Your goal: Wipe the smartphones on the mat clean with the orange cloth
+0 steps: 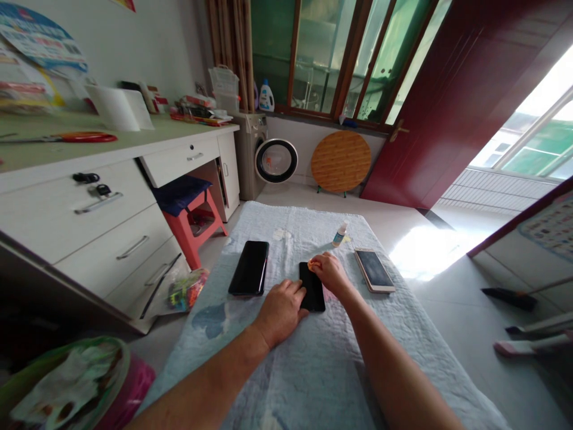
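A black smartphone [315, 295] lies face up on the pale blue cloth covering the table [308, 364]. My left hand [281, 307] grips it by its left side, fingers at the edge and thumb near the lower corner. Pinched in my right hand [332, 276] is a small orange cloth [313, 264], pressed against the upper part of the screen. To the left rests a larger dark phone [249, 269]. On the right is a gold-framed phone [375, 270] with a dark screen. A small spray bottle [339, 235] stands behind my right hand.
Left of the table are a white desk [192, 158], a red stool [192, 224] with a dark blue top, and a lined waste bin [125, 370]. Farther back, a washing machine [249, 152] has its door open. A round wooden tabletop [341, 161] leans near the red door [441, 95].
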{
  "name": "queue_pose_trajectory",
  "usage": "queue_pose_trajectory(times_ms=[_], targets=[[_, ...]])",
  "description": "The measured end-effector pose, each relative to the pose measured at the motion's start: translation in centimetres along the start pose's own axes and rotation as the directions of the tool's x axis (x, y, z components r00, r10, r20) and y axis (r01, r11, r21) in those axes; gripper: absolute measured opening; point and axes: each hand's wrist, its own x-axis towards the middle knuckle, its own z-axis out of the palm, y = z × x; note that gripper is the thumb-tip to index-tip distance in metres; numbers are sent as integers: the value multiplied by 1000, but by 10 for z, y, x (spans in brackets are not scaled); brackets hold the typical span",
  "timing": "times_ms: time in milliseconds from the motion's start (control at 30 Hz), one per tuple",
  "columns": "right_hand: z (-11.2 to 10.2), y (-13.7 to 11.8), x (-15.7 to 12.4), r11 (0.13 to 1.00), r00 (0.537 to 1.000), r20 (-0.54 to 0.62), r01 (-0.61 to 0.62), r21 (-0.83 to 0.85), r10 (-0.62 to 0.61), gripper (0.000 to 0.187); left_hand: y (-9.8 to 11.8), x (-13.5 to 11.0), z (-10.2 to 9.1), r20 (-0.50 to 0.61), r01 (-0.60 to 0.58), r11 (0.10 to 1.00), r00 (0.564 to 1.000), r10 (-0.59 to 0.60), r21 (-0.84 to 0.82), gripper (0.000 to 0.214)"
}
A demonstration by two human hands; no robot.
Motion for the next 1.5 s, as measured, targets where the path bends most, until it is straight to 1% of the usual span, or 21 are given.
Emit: queue_pose_trajectory(times_ms=[67, 133, 200, 300, 400, 533, 733, 900, 967, 1033, 1100, 1200, 1300, 1400, 1500], targets=[[0, -2, 4, 999, 1000, -4, -5, -33, 5, 21, 3, -1, -1, -10, -20, 1000, 1000, 20, 7, 31], [-1, -6, 8, 999, 1000, -7, 1, -45, -2, 23, 6, -2, 0, -15, -64, 998, 998, 64, 9, 21], [-1, -12, 13, 998, 999, 16, 50, -38, -50, 25, 8, -2, 3, -18, -116, 993, 993, 117, 13, 16], [2, -22, 19, 988, 986, 94, 143, -56, -138, 30, 9, -2, 10, -30, -154, 988, 988, 155, 20, 18], [4, -30, 22, 976, 974, 173, 172, -136, -148, 30, 9, -3, 14, -25, -155, 988, 988, 155, 22, 19], [0, -36, 19, 959, 956, 244, 213, -187, -165, 27, 12, -4, 11, -3, -139, 990, 990, 139, 23, 21], [-9, -43, 6, 937, 906, 360, 301, -177, -223, 22, 14, -4, 6, 9, -125, 992, 992, 125, -2, 20], [-14, -47, -7, 924, 862, 425, 361, -129, -278, 17, 14, -4, 9, -18, -110, 994, 994, 110, -26, 17], [-14, -47, -9, 919, 855, 429, 376, -122, -293, 15, 14, -4, 11, -27, -112, 993, 993, 111, -28, 18], [-13, -46, -6, 916, 866, 404, 376, -138, -295, 13, 13, -4, 11, -19, -119, 993, 993, 119, -25, 18], [-11, -43, 0, 919, 890, 359, 357, -165, -281, 15, 13, -4, 11, -11, -117, 993, 993, 116, -23, 19], [-7, -39, 13, 929, 924, 297, 309, -203, -243, 21, 12, -5, 12, -11, -92, 996, 996, 91, -22, 21], [-4, -37, 24, 937, 944, 262, 262, -233, -199, 24, 12, -6, 13, -8, -78, 997, 997, 78, -24, 24], [-2, -37, 26, 939, 950, 246, 251, -235, -192, 25, 12, -5, 12, -1, -85, 996, 996, 85, -25, 26], [-1, -37, 20, 939, 939, 269, 273, -207, -214, 25, 13, -4, 11, 3, -76, 996, 997, 76, -48, 24]])
